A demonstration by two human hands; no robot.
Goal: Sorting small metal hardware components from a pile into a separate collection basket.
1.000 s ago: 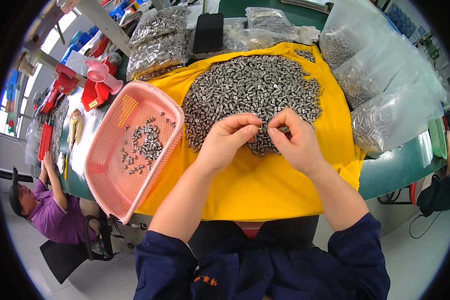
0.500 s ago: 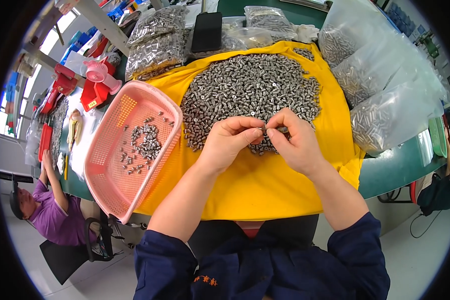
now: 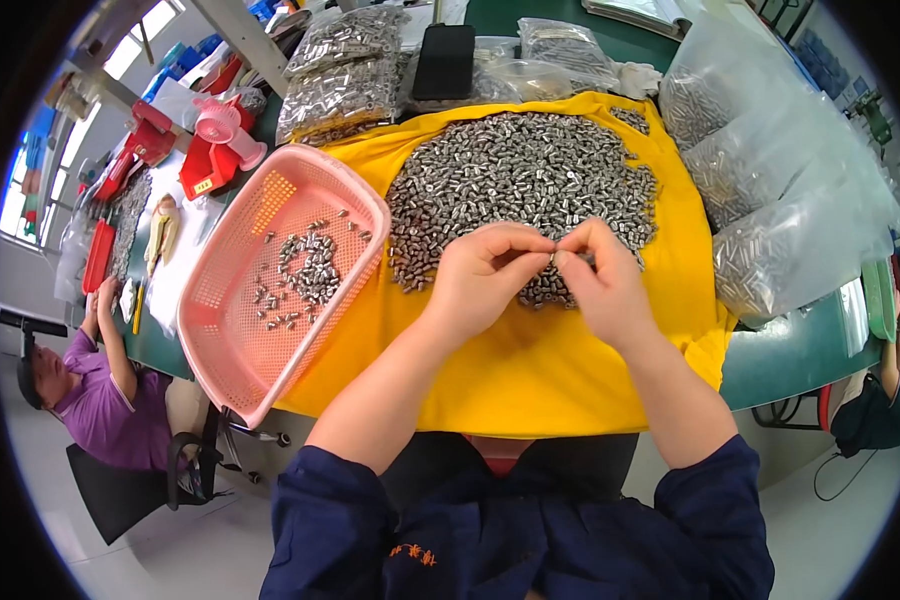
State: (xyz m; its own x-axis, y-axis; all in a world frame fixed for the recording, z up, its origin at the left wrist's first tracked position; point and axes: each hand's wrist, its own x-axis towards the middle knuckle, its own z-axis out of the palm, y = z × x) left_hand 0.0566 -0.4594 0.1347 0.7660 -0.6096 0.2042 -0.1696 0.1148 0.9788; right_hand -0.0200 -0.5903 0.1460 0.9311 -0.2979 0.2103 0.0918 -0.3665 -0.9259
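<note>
On the green worktop (image 3: 790,350), I see a pink perforated plastic basket (image 3: 232,330) at left holding a few parts. My left hand (image 3: 480,275) and right hand (image 3: 602,282) pinch one small silver metal piece (image 3: 555,258) between their fingers, above the heap of silver metal pieces (image 3: 520,185) on the yellow cloth (image 3: 530,370).

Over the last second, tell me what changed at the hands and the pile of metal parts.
Barely anything moved. The left hand and right hand stay fingertip to fingertip over the pile of small metal parts, pinching one small part between them; only the fingers shifted slightly. The pink basket and yellow cloth are unchanged.
</note>
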